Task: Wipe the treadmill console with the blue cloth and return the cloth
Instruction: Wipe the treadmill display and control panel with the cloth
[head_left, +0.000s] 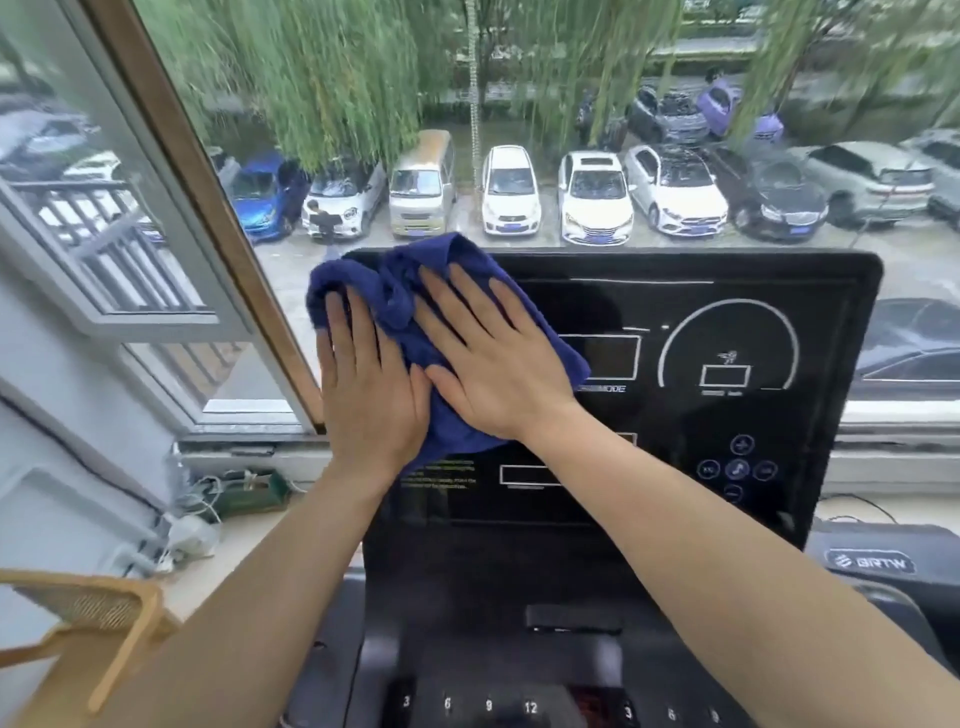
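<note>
The black treadmill console (727, 338) stands upright in front of me, with white dial markings and round buttons on its right half. A crumpled blue cloth (400, 291) lies against its upper left corner. My left hand (369, 384) presses flat on the cloth's left part, fingers spread. My right hand (493, 358) presses flat on the cloth's right part, thumb touching the left hand. Both palms cover much of the cloth and hide the console's left side.
A window behind the console looks onto parked cars and willow trees. An open window frame (171, 312) angles in at the left. Cables and a green box (249, 493) lie on the sill. A wooden chair (98, 623) sits at lower left. Speed keys (488, 705) run along the bottom.
</note>
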